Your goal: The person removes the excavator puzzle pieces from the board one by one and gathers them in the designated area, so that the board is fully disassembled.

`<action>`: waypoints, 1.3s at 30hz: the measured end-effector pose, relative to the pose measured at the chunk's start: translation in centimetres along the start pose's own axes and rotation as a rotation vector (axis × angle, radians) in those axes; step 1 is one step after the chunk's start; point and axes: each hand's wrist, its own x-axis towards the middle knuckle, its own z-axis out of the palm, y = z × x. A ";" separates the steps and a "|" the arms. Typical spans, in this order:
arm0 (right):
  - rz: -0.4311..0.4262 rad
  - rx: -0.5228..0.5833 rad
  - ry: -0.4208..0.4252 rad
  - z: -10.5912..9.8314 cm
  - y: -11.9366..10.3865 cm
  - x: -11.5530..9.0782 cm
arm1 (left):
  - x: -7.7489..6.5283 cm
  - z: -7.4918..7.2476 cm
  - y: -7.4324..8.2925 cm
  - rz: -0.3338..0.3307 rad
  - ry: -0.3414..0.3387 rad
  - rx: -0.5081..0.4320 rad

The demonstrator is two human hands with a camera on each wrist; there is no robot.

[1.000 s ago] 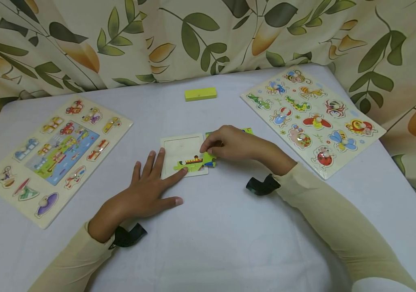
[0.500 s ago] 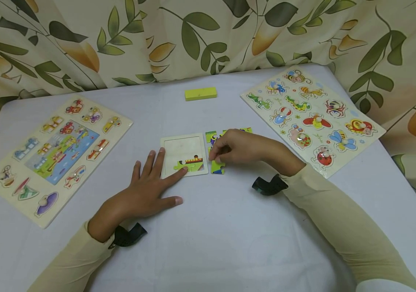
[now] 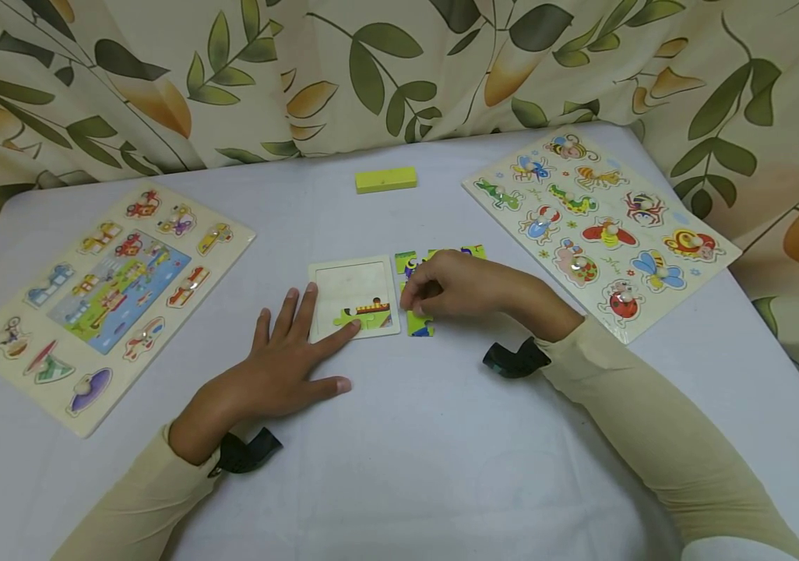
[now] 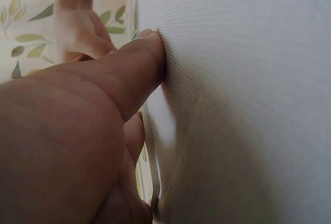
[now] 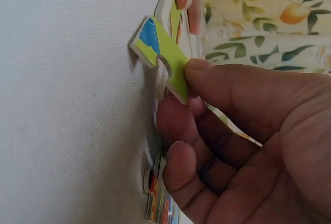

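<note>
My right hand [image 3: 466, 282] pinches a green jigsaw piece [image 5: 173, 53] with a blue patch between thumb and fingertips. In the right wrist view the piece is tilted, one end close over the white cloth. Just left of it lies a small square puzzle tray [image 3: 350, 282]. Joined green pieces [image 3: 374, 313] with a red-and-yellow boat picture sit along the tray's lower right. With fingers spread and straight, my left hand [image 3: 276, 366] rests at the tray's left side, index fingertip on those joined pieces. More loose jigsaw pieces [image 3: 405, 260] lie beyond my right hand, partly hidden by it.
A vehicle peg puzzle board [image 3: 224, 265] lies at the left, and an insect peg puzzle board [image 3: 624, 265] at the right. Toward the back is a yellow-green block [image 3: 385, 180]. A leaf-patterned curtain [image 3: 399, 70] hangs behind the table.
My right hand has drawn the green jigsaw piece rightward, off the tray's right edge, to the cloth beside it. The left hand has stayed in place.
</note>
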 end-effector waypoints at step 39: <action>-0.058 0.082 0.151 -0.1 -0.3 0.5 | 0.1 0.0 0.1 0.050 0.057 -0.018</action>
